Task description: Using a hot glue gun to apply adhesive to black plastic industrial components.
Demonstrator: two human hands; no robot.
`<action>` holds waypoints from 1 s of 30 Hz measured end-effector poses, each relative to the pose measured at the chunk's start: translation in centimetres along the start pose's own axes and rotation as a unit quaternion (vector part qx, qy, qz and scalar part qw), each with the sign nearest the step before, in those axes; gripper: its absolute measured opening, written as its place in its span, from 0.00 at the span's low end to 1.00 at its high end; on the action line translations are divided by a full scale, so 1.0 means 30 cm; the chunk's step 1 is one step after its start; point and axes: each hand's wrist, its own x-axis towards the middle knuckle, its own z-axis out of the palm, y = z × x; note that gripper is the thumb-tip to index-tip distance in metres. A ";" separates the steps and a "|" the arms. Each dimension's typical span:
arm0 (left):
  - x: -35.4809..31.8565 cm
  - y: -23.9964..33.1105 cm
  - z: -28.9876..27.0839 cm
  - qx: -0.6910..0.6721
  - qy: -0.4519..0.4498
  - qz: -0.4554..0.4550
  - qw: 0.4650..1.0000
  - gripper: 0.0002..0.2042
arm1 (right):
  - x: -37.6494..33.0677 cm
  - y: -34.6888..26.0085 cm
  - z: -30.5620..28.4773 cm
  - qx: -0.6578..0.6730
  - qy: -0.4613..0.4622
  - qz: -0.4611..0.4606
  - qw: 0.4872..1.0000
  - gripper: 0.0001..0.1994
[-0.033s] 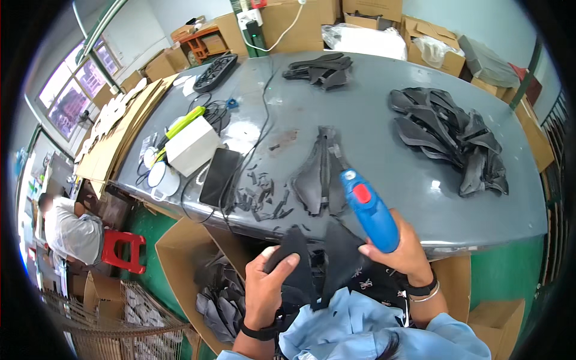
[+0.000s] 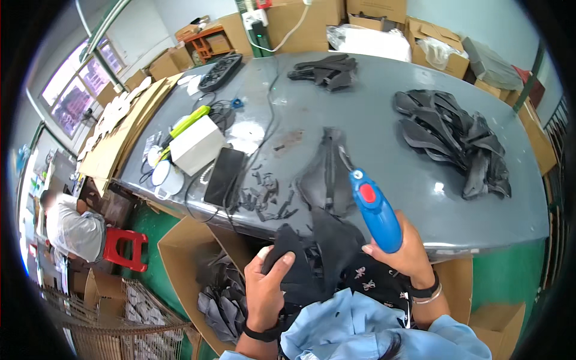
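Black matte panel (image 2: 290, 240) is clasped in left grip (image 2: 264, 295), rounded tool (image 2: 378, 215) in right grip (image 2: 410, 252).

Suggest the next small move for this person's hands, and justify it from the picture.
Perhaps tilt the blue tool so its tip meets the dark piece. The left hand grips that piece, and the right hand holds the tool ready, but its tip points away, over the table.

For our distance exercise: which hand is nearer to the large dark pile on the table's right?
Right. The right hand, around the blue tool, is on the person's side of the pile, slightly to its left; the left hand, gripping a dark piece, is farther left.
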 end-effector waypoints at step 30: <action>-0.076 -0.087 -0.072 0.196 0.067 0.252 0.945 0.16 | -0.068 -0.123 0.207 -0.129 -0.060 -0.161 0.977 0.27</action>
